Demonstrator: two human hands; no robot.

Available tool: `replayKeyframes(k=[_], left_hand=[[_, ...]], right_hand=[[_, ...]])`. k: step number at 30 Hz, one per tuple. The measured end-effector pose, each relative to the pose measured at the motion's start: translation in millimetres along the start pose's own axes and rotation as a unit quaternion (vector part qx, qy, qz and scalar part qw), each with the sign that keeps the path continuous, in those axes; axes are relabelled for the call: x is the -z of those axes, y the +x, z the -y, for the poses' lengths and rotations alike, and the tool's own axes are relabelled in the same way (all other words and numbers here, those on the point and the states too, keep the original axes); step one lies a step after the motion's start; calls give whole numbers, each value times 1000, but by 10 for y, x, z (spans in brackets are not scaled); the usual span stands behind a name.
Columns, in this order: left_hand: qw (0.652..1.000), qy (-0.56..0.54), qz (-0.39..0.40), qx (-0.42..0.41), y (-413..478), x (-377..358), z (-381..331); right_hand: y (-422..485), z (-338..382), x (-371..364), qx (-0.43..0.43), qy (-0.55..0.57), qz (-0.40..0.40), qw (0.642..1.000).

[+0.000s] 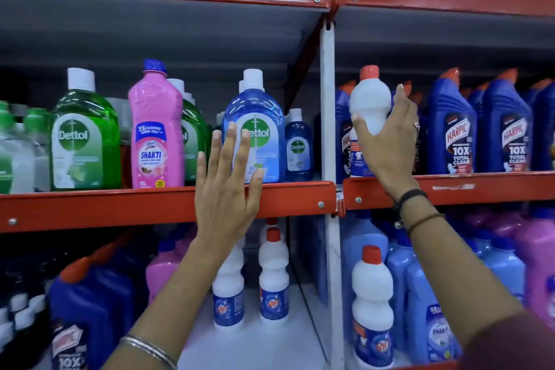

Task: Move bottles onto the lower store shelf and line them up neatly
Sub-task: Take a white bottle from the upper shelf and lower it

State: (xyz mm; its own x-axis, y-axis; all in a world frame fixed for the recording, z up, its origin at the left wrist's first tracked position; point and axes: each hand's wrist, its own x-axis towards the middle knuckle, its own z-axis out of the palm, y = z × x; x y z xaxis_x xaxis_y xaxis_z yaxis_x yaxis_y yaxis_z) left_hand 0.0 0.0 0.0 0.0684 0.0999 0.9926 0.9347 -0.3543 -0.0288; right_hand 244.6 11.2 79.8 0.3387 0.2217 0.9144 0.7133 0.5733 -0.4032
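Observation:
My right hand is wrapped around a white bottle with a red cap standing at the left end of the upper right shelf, in front of blue Harpic bottles. My left hand is raised with fingers spread, holding nothing, in front of a blue Dettol bottle and the red shelf edge. On the lower shelf stand two matching white bottles with blue labels, and a third white bottle stands in the lower right bay.
A pink Shakti bottle and green Dettol bottles stand on the upper left shelf. A white upright post divides the bays. Large blue jugs, pink bottles and light blue bottles crowd the lower shelves.

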Motion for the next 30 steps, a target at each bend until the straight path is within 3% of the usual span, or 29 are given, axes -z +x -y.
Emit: replayKeyframes(k=[4, 11, 15, 24, 30], left_hand=[[996, 86, -3, -9, -5, -94, 47], [993, 115, -11, -11, -9, -156, 72], [993, 116, -1, -12, -4, -147, 58], [992, 123, 4, -13, -66, -106, 109], [993, 117, 3, -18, -97, -64, 155]], right_hand=[[152, -124, -9, -71, 41, 68, 994], [310, -136, 65, -70, -12, 98, 993], [311, -30, 194, -59, -31, 78, 995], [4, 336, 516, -18, 47, -35, 998], [-163, 587, 747, -81, 123, 34, 989]])
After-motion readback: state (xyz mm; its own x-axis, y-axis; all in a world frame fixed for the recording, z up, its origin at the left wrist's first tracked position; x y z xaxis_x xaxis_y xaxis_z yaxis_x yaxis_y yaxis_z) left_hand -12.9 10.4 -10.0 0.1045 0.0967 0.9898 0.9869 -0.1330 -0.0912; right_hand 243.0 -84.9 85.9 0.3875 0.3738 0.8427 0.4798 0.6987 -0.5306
